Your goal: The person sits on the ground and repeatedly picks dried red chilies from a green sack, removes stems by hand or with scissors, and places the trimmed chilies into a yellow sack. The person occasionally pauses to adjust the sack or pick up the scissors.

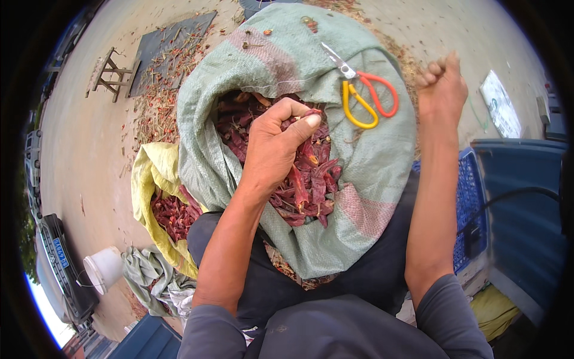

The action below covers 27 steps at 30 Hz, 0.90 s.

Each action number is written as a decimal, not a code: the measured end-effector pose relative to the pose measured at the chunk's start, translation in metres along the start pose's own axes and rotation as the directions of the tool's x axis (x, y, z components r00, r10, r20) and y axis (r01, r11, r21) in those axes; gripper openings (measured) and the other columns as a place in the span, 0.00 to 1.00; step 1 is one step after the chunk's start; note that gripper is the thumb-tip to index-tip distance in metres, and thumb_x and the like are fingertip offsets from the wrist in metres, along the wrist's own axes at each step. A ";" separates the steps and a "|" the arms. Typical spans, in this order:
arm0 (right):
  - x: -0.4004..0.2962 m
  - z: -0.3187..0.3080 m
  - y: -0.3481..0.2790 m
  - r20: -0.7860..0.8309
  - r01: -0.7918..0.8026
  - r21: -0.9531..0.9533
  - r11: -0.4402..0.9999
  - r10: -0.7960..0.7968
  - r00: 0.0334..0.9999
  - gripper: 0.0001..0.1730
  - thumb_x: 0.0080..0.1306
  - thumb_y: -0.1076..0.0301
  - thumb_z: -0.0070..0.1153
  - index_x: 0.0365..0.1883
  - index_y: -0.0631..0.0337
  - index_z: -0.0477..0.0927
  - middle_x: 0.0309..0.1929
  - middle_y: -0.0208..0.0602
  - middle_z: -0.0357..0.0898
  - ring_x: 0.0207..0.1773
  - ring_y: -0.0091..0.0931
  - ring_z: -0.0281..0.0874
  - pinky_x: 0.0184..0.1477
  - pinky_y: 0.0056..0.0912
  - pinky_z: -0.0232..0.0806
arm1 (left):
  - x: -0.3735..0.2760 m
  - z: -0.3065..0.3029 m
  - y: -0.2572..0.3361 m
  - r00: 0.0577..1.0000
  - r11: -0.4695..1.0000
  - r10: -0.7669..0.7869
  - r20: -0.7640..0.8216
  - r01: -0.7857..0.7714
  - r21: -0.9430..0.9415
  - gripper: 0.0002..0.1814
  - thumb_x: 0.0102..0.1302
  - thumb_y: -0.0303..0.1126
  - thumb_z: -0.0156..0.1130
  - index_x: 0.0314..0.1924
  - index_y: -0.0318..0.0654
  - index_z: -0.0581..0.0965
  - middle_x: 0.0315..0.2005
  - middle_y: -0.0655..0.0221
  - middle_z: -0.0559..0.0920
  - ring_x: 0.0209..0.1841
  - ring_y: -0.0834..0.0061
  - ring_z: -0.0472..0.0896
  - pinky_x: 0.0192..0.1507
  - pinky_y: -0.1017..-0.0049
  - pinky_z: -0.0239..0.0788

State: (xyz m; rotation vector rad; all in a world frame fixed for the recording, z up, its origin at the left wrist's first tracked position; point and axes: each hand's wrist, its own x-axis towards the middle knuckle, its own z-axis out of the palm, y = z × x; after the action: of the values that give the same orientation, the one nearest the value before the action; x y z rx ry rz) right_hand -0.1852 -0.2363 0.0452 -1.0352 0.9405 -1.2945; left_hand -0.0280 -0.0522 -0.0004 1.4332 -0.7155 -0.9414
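Observation:
My left hand [277,141] is over the mouth of a green woven sack [367,179], thumb and bent forefinger pinching a dried red chili pepper [316,112]. Dark red dried chilies [314,184] fill the opening below and are partly covered by this hand. Off the sack's right side, my right hand [443,87] is raised with its fingers curled in; nothing shows in it. Between the two hands, scissors [346,71] with one yellow and one red handle lie on the sack's rolled rim, blades spread slightly.
A yellow sack of chilies [142,193] stands at left, near a white bucket [101,269]. Chili scraps litter a dark mat [154,51] beside a small wooden stool [112,74]. A blue plastic crate [471,202] and blue metal panel [524,215] are at right; vehicles are parked far left.

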 end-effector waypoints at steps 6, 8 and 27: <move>-0.052 -0.018 0.084 0.706 0.608 -0.533 0.588 -0.087 0.702 0.17 0.67 0.57 0.68 0.45 0.60 0.84 0.42 0.39 0.86 0.39 0.36 0.86 0.39 0.39 0.78 | 0.025 -0.045 0.019 0.979 0.992 0.043 -0.199 -0.065 -0.106 0.10 0.65 0.29 0.76 0.40 0.36 0.82 0.30 0.74 0.84 0.28 0.85 0.79 0.32 0.81 0.73; -0.079 -0.009 0.106 0.898 0.872 -0.408 0.272 -0.054 0.437 0.16 0.64 0.59 0.69 0.48 0.55 0.84 0.40 0.33 0.84 0.39 0.33 0.86 0.38 0.38 0.76 | 0.032 -0.053 0.021 0.967 0.983 0.088 -0.240 -0.123 -0.137 0.09 0.65 0.26 0.74 0.38 0.37 0.79 0.28 0.70 0.84 0.25 0.80 0.82 0.31 0.78 0.76; -0.075 0.008 0.068 0.615 -0.213 -0.473 0.855 0.494 0.615 0.16 0.72 0.60 0.66 0.46 0.66 0.85 0.30 0.27 0.83 0.29 0.16 0.79 0.31 0.22 0.73 | 0.024 -0.046 0.012 0.956 0.909 -0.257 0.143 0.189 0.371 0.16 0.64 0.37 0.75 0.42 0.29 0.86 0.28 0.72 0.84 0.32 0.85 0.78 0.37 0.77 0.72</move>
State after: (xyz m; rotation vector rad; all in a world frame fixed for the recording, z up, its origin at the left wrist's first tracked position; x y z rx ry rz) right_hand -0.1629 -0.1609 -0.0198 -1.4027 0.7046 -0.2809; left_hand 0.0248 -0.0517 0.0065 1.7877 -0.9092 -1.1828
